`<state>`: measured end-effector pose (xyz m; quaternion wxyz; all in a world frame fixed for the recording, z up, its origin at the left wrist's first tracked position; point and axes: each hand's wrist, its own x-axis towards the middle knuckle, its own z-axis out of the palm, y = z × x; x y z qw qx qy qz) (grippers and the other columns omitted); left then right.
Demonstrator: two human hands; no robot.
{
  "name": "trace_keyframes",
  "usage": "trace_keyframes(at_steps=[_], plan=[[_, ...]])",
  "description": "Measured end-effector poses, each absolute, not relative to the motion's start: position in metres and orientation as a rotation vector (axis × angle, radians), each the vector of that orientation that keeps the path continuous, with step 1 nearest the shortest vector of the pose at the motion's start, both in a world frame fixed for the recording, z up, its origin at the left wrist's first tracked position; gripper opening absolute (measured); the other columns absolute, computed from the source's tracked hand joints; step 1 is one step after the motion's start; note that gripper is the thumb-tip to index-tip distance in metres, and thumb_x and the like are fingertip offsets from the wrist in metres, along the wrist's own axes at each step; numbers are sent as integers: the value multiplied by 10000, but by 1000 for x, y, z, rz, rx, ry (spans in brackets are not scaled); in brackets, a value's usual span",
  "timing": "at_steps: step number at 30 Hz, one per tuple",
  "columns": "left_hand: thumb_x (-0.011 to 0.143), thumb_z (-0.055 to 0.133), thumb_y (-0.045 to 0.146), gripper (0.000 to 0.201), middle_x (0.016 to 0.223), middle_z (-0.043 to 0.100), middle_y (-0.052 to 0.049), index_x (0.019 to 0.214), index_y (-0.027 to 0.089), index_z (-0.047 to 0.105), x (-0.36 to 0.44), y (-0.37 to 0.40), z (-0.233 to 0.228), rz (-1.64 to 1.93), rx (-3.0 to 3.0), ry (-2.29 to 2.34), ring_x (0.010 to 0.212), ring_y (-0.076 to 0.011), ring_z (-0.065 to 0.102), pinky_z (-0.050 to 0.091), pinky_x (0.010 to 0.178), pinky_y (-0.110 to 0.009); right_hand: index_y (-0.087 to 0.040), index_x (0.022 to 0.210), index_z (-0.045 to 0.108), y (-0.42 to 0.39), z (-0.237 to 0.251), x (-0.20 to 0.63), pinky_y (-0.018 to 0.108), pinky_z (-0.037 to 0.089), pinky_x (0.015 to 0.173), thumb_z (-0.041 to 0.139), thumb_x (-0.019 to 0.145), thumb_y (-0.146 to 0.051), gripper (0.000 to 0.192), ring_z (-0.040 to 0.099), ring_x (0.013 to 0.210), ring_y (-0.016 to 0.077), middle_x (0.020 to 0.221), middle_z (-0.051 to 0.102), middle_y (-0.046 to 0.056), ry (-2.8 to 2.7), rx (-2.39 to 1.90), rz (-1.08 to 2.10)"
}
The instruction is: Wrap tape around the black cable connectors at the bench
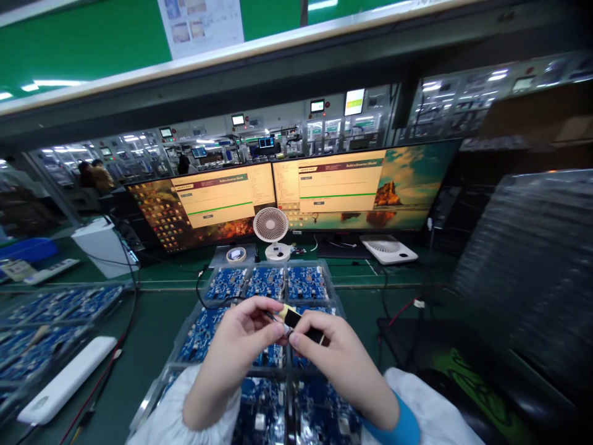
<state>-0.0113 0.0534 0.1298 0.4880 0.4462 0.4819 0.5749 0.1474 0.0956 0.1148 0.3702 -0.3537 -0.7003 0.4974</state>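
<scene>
While both hands are meeting over the tray (185, 337) of boards (266, 283), we're handling a small black part (303, 326) with a pale end. Right hand (345, 364) is pinching it shut between thumb and fingers; left hand (241, 346) is closing its fingertips on the pale end. Looks like a fit or peel step, so the next move is calling for a steady, fine pinch. Fingers are hiding the contact point, and the counter (152, 327) edges are blurring.
</scene>
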Motion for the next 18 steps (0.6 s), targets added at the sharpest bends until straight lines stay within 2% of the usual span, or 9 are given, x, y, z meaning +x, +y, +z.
trace_keyframes(at_steps=[10, 18], plan=[[696, 799, 206, 174, 649, 678, -3, 834, 163, 703, -11, 54, 129, 1359, 1120, 1194, 610, -129, 634, 504, 579, -219, -197, 591, 583, 89, 121, 152, 265, 394, 627, 581, 796, -151, 210, 582, 651, 169, 661, 626, -1, -1965, -887, 1002], [699, 781, 183, 140, 723, 676, -4, 812, 176, 698, -16, 53, 125, 1328, 1217, 1262, 660, -130, 608, 505, 629, -235, -196, 592, 567, 91, 124, 155, 250, 395, 627, 594, 801, -116, 225, 577, 646, 158, 650, 615, -17, -1999, -868, 1061]])
